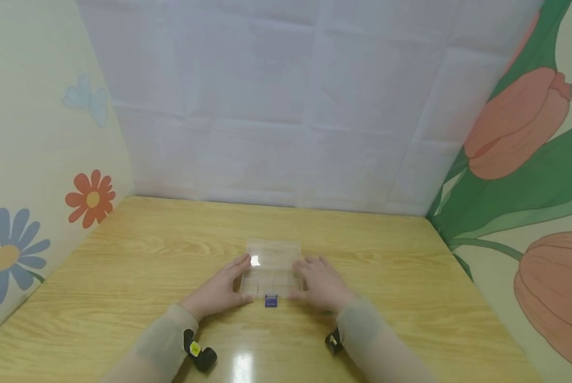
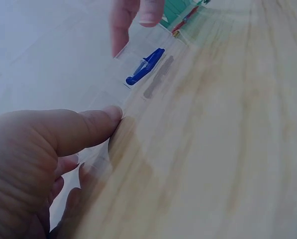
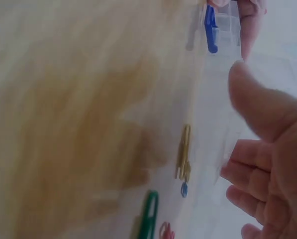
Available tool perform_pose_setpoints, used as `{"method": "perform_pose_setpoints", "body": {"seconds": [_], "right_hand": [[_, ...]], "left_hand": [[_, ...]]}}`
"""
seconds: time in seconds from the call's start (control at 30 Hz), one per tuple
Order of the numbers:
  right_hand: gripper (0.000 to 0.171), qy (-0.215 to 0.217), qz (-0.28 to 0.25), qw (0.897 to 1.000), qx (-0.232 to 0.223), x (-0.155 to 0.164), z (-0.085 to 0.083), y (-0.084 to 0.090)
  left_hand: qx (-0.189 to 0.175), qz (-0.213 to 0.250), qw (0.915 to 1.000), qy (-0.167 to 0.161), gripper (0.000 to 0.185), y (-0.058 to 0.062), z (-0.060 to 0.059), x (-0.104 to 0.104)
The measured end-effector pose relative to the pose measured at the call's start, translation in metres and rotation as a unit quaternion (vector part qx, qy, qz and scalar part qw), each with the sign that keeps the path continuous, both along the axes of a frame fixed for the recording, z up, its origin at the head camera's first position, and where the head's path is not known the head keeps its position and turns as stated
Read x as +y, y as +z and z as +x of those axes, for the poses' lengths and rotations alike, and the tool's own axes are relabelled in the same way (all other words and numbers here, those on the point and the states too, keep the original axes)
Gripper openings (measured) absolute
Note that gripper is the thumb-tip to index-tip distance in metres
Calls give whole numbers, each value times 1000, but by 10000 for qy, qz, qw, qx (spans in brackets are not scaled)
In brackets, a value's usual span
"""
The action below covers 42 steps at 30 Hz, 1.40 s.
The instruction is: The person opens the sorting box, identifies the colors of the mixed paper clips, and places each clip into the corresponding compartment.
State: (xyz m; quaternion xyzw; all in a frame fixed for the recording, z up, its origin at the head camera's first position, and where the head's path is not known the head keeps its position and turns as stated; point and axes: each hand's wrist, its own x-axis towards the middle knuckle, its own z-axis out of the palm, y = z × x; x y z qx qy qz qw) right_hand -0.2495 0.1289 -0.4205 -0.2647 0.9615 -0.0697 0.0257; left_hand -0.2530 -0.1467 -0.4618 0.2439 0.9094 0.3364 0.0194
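Head view: left hand (image 1: 217, 290) grips clear box (image 1: 274, 254) at nine o'clock; right hand (image 1: 321, 284), loose at three, could let it skew!

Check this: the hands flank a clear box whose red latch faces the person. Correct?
The latch is blue, not red, as the left wrist view shows; left hand and right hand do flank the clear box, and it faces the person.

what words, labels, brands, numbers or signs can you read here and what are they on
No text can be read for certain.
Yellow sticker on the black camera by the left sleeve: dark marks, too small and blurred to read.
Blue latch on the clear box: any marking is too small to make out.
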Motion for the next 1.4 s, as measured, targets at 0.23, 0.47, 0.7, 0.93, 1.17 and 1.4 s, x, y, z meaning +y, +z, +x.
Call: {"method": "perform_pose_setpoints", "body": {"seconds": [0.23, 0.47, 0.7, 0.93, 1.17, 1.4], "right_hand": [[71, 20, 55, 9999, 151, 0, 1, -2], [70, -44, -88, 9999, 36, 0, 3, 0], [71, -54, -201, 9998, -59, 1, 3, -1], [72, -71, -242, 9996, -109, 2, 3, 0], [73, -60, -377, 9991, -162, 4, 2, -3], [63, -543, -1740, 9810, -664, 19, 4, -4]], "left_hand": [[74, -43, 10000, -18, 90, -3, -1, -2], [-81, 57, 9999, -41, 89, -4, -1, -5], [-39, 57, 10000, -66, 85, -4, -2, -4], [-46, 149, 9998, -122, 83, -6, -3, -3], [-60, 180, 9997, -122, 83, -7, -3, -4], [-14, 164, 9998, -150, 82, -6, -2, -4]]}}
